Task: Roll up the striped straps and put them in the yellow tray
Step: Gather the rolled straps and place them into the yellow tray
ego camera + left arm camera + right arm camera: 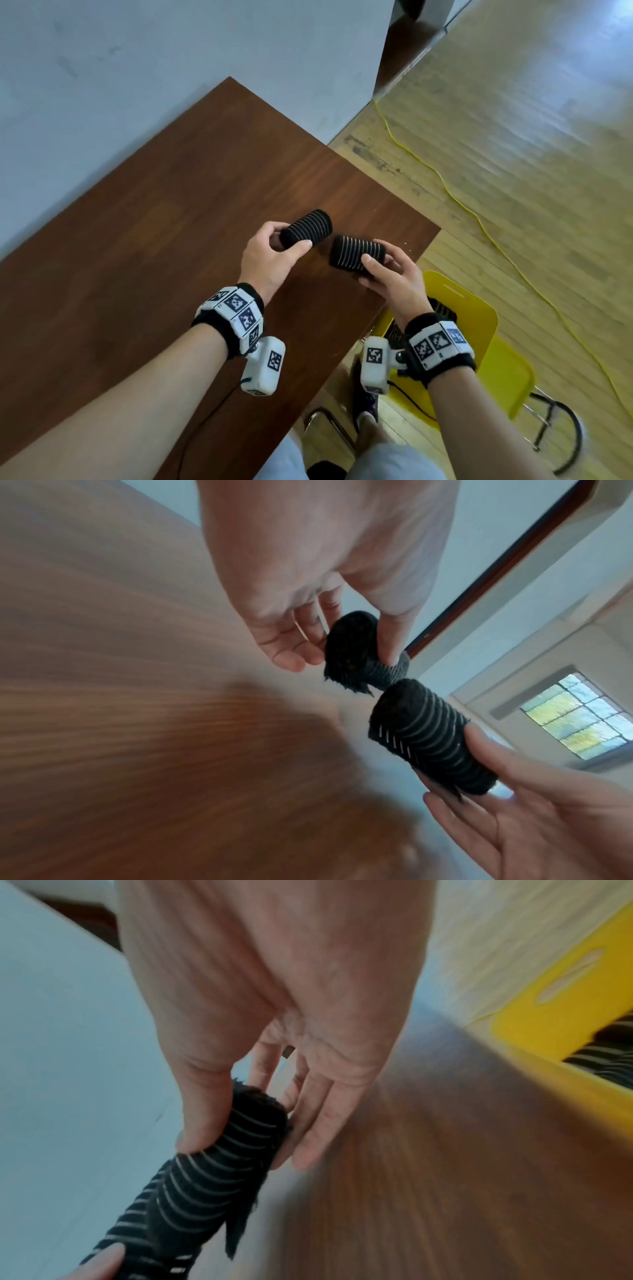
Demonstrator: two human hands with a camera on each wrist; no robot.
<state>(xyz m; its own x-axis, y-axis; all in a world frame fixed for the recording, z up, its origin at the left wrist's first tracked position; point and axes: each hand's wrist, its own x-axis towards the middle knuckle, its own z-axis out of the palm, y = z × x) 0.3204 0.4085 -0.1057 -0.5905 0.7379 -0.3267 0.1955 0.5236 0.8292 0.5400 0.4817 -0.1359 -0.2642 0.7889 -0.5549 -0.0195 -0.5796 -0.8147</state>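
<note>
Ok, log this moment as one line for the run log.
left hand: grips left rolled strap | right hand: grips right rolled strap | both over table | yellow tray: holds straps already

No readable text anywhere, just black-and-white square marker patterns on the white wrist bands (236, 310), no letters or numbers.

My right hand (274, 1010) pinches a rolled striped strap (219, 1172) between thumb and fingers; yellow tray (561, 999) sits off beyond the palm's side.
</note>
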